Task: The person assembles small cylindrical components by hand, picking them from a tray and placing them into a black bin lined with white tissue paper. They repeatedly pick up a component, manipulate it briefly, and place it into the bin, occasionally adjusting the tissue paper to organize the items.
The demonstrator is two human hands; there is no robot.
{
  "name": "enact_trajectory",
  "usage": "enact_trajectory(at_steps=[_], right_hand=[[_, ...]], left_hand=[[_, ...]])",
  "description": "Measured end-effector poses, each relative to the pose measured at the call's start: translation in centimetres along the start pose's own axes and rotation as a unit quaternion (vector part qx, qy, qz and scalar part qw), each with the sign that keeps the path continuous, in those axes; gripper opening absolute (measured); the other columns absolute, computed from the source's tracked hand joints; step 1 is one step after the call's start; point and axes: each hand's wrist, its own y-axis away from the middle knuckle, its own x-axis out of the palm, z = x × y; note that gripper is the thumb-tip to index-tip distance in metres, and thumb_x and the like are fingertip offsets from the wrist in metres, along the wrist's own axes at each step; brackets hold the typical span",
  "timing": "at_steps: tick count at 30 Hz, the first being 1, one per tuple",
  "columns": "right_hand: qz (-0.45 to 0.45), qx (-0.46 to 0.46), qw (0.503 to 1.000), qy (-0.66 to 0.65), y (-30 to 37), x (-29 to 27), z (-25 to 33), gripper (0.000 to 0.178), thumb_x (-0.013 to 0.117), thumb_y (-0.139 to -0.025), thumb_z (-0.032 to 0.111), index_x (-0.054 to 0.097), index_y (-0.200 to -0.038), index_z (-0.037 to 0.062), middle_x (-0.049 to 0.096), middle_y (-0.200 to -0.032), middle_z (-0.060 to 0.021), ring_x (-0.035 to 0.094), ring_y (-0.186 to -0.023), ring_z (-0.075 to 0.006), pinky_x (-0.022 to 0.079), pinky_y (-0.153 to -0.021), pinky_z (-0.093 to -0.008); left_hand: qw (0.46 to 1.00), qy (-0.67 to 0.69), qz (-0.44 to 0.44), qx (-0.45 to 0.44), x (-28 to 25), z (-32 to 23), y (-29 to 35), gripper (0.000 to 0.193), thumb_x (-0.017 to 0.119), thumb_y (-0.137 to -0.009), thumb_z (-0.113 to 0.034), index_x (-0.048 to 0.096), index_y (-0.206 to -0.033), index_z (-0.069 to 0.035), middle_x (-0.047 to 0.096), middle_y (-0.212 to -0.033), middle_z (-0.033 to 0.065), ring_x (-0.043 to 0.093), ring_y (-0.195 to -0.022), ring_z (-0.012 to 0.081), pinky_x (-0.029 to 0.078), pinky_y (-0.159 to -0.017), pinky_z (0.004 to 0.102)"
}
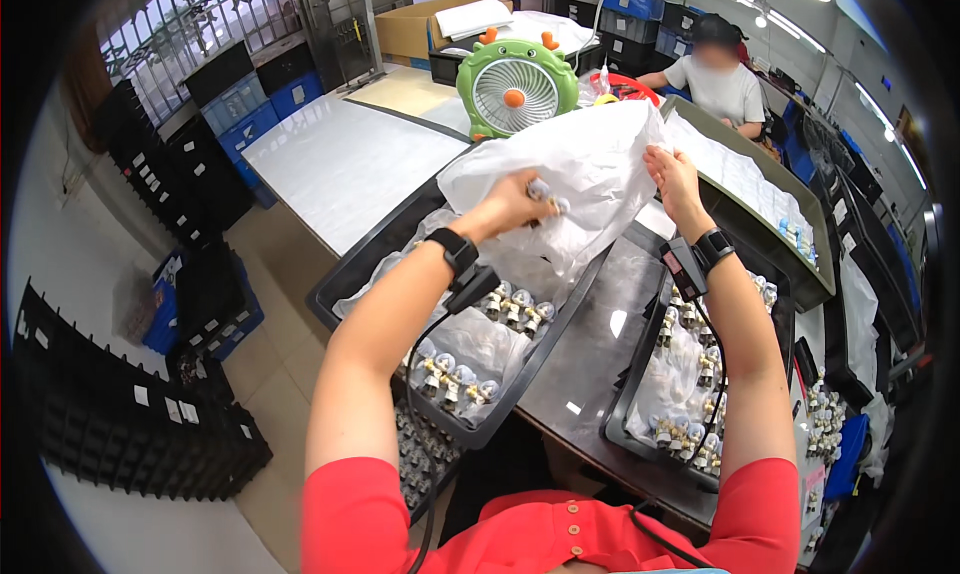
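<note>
My left hand [508, 202] is closed on small metal fittings with clear bluish caps [541, 192], some of them hidden by the fingers. With thumb and fingers, my right hand [676, 181] pinches the edge of a thin white plastic sheet [590, 139], which hangs crumpled between the hands. Both hands are above a black tray [480, 436]. Inside that tray, rows of similar fittings [517, 308] stand among layers of white plastic [484, 340]. A band with a small black box is strapped to each wrist.
Right of my right forearm is another black tray [788, 339] of fittings and plastic. Farther back stand a green fan [515, 92] and an olive tray [826, 264]; a person [718, 86] sits beyond it. Black crates [130, 414] are stacked at left. Cables hang along both forearms.
</note>
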Motion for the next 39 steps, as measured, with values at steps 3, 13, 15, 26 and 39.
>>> enact_trajectory(at_steps=[3,13,15,26,39], right_hand=[[-0.032,-0.019,0.999,0.018,-1.9,-1.0,-1.7,0.047,0.059,-0.087,0.015,0.039,-0.124,-0.0039,0.058,-0.112,-0.0101,0.056,-0.102,-0.0157,0.044,-0.086,-0.0268],[-0.033,0.039,0.982,0.181,-6.3,-4.8,-7.8,0.070,0.068,-0.074,0.019,0.035,-0.129,-0.0083,0.054,-0.117,-0.0197,0.055,-0.105,-0.0238,0.044,-0.087,-0.0318],[-0.047,0.093,0.971,0.214,-5.4,-3.6,-8.1,0.074,0.069,-0.074,0.018,0.030,-0.132,-0.0075,0.054,-0.118,-0.0208,0.054,-0.105,-0.0235,0.044,-0.087,-0.0307],[-0.051,-0.284,0.942,0.171,2.3,0.1,-0.4,0.024,0.061,-0.085,0.013,0.055,-0.104,-0.0003,0.064,-0.083,-0.0068,0.059,-0.076,-0.0110,0.048,-0.068,-0.0254],[0.430,-0.190,0.775,0.422,10.3,9.7,0.2,0.046,0.060,-0.082,0.014,0.045,-0.126,0.0082,0.063,-0.107,-0.0194,0.064,-0.088,-0.0313,0.051,-0.080,-0.0366]], left_hand=[[0.999,-0.021,-0.034,-0.005,-0.6,1.2,-3.2,0.031,0.073,-0.074,-0.013,0.058,-0.098,-0.001,0.060,-0.078,0.0032,0.055,-0.060,0.0088,0.044,-0.049,0.0233],[0.988,-0.118,-0.049,-0.089,1.0,3.6,-9.1,0.023,0.074,-0.072,-0.018,0.061,-0.081,-0.002,0.060,-0.068,0.0027,0.055,-0.054,0.0103,0.045,-0.048,0.0257],[0.987,-0.073,-0.056,-0.132,0.4,4.6,-9.5,0.025,0.075,-0.072,-0.022,0.061,-0.081,-0.003,0.060,-0.067,0.0027,0.056,-0.052,0.0111,0.046,-0.047,0.0264],[0.968,-0.140,0.054,-0.203,-1.3,2.3,-6.4,0.032,0.075,-0.073,-0.034,0.063,-0.090,-0.009,0.061,-0.081,0.0005,0.052,-0.059,0.0122,0.043,-0.047,0.0255],[0.944,-0.255,0.174,-0.119,-3.8,1.1,0.7,0.048,0.068,-0.079,-0.026,0.051,-0.119,-0.006,0.061,-0.082,0.0049,0.056,-0.064,0.0130,0.047,-0.051,0.0263]])
